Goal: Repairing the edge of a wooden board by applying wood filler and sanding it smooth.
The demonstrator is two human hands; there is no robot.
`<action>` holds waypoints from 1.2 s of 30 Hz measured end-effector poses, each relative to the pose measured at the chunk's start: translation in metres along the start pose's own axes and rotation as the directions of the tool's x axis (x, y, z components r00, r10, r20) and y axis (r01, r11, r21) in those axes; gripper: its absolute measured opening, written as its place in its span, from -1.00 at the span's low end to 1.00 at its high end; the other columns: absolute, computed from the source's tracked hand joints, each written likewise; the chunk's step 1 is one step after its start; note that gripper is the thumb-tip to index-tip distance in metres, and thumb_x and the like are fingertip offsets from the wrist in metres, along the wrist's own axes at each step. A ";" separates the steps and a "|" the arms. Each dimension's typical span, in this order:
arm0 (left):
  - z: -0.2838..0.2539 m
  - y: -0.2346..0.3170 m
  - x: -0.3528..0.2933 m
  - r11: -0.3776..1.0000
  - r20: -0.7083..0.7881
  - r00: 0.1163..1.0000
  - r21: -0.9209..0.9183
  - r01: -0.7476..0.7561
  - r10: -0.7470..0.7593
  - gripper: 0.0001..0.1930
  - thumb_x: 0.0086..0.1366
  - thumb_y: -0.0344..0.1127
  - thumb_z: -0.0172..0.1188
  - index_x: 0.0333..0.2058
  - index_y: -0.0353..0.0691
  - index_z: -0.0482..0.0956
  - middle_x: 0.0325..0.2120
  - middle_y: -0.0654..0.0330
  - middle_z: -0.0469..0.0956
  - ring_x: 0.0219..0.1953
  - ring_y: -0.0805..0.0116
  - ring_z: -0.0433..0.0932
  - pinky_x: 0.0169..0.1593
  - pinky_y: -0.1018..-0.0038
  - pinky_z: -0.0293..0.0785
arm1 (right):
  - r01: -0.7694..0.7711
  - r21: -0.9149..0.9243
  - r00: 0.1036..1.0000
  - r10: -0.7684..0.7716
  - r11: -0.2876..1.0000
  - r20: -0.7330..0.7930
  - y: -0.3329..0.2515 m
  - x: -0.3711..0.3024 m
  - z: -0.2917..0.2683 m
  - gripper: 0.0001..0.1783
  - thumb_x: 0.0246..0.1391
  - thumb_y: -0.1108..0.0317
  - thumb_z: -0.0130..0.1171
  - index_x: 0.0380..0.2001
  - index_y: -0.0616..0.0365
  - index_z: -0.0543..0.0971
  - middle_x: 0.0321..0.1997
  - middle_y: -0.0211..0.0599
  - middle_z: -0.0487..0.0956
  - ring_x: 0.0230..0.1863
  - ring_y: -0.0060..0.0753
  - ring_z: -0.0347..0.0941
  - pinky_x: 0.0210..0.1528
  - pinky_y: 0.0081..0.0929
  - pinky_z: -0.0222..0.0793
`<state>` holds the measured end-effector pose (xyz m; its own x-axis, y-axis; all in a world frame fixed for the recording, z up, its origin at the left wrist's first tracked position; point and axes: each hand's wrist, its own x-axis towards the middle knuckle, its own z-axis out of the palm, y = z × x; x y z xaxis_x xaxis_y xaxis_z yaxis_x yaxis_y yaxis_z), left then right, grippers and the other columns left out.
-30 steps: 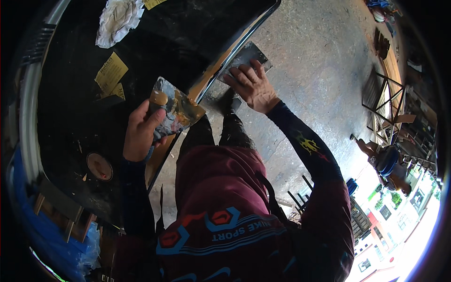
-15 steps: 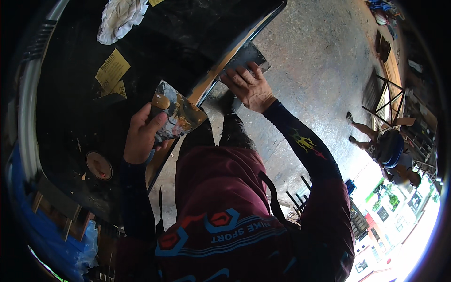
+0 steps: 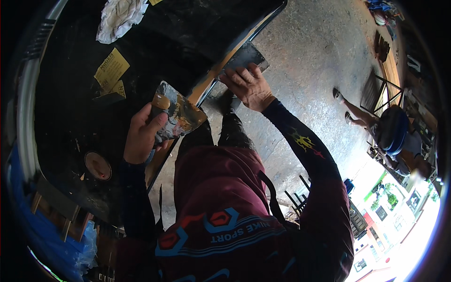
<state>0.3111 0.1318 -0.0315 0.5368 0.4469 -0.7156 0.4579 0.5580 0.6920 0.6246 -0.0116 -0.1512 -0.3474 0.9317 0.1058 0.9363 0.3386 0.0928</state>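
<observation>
My left hand (image 3: 143, 129) is closed round a flat palette plate (image 3: 185, 113) smeared with grey and tan filler, with a rounded tan lump on its left part. My right hand (image 3: 251, 87) grips a dark flat spreader (image 3: 244, 55), its fingers bent over the face. The spreader lies at the edge of a large black panel (image 3: 155, 61). Along that edge runs a tan band of filler (image 3: 209, 83), partly covered by the palette plate. Where exactly the spreader's blade meets the edge is hard to see.
On the panel lie yellow sandpaper pieces (image 3: 112, 70), crumpled white paper (image 3: 121, 19) and a round lid or tin (image 3: 98, 166). Blue plastic sheeting (image 3: 51, 230) hangs at lower left. Across the concrete floor (image 3: 310, 70), another person (image 3: 392, 136) walks near a metal frame (image 3: 387, 96).
The other person at the right has shifted position, legs reaching further left over the floor. Both my hands and what they hold look almost unmoved.
</observation>
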 end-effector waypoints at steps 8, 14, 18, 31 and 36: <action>0.001 0.003 -0.002 1.000 0.001 1.000 -0.007 -0.014 0.014 -0.71 0.52 -0.13 0.14 0.01 -0.20 0.49 -0.43 0.26 0.62 -0.66 0.56 0.46 -0.65 0.63 0.23 | 0.038 0.092 0.998 -0.032 0.995 -0.059 0.007 -0.001 0.010 -0.20 0.01 0.35 0.30 0.41 -0.08 0.45 0.38 -0.35 0.40 0.32 -0.26 0.26 0.33 0.01 0.16; 0.001 0.002 -0.001 1.000 -0.003 1.000 -0.009 -0.007 0.007 -0.73 0.52 -0.15 0.14 0.00 -0.20 0.49 -0.44 0.27 0.61 -0.66 0.56 0.46 -0.65 0.62 0.23 | 0.022 0.061 0.998 -0.018 0.998 -0.060 0.003 -0.004 0.008 -0.18 -0.02 0.38 0.31 0.41 -0.09 0.46 0.36 -0.36 0.40 0.28 -0.25 0.27 0.30 0.00 0.16; 0.002 0.000 0.000 1.000 0.004 1.000 -0.014 -0.008 0.008 -0.72 0.51 -0.13 0.16 0.00 -0.20 0.49 -0.44 0.27 0.61 -0.66 0.57 0.45 -0.65 0.63 0.23 | 0.012 0.086 0.999 -0.009 0.996 -0.039 0.005 -0.002 0.006 -0.20 -0.01 0.39 0.29 0.39 -0.09 0.47 0.34 -0.37 0.42 0.27 -0.25 0.28 0.29 -0.01 0.16; 0.017 0.027 0.003 0.995 0.036 0.994 0.009 -0.102 0.102 -0.69 0.51 -0.14 0.14 0.03 -0.23 0.50 -0.44 0.25 0.63 -0.67 0.59 0.47 -0.66 0.66 0.25 | -0.528 0.555 0.838 0.502 0.643 0.215 -0.013 -0.033 -0.033 -0.61 0.05 0.46 0.20 -0.02 -0.03 0.72 -0.06 -0.48 0.72 0.08 -0.30 0.52 0.13 -0.14 0.37; 0.031 0.022 0.018 0.985 0.150 0.980 0.088 -0.146 0.132 -0.75 0.50 -0.22 0.18 0.00 -0.25 0.50 -0.46 0.22 0.65 -0.67 0.60 0.50 -0.69 0.67 0.33 | -0.414 0.813 0.661 0.479 -0.409 0.577 -0.031 -0.018 -0.139 -0.54 0.23 0.55 0.16 0.21 0.31 0.57 0.05 0.01 0.66 0.03 -0.42 0.61 0.03 -0.44 0.52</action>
<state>0.3531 0.1301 -0.0257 0.6925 0.4069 -0.5957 0.4353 0.4228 0.7948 0.5944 -0.0572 -0.0183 0.2483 0.8541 -0.4570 -0.1980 -0.4170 -0.8871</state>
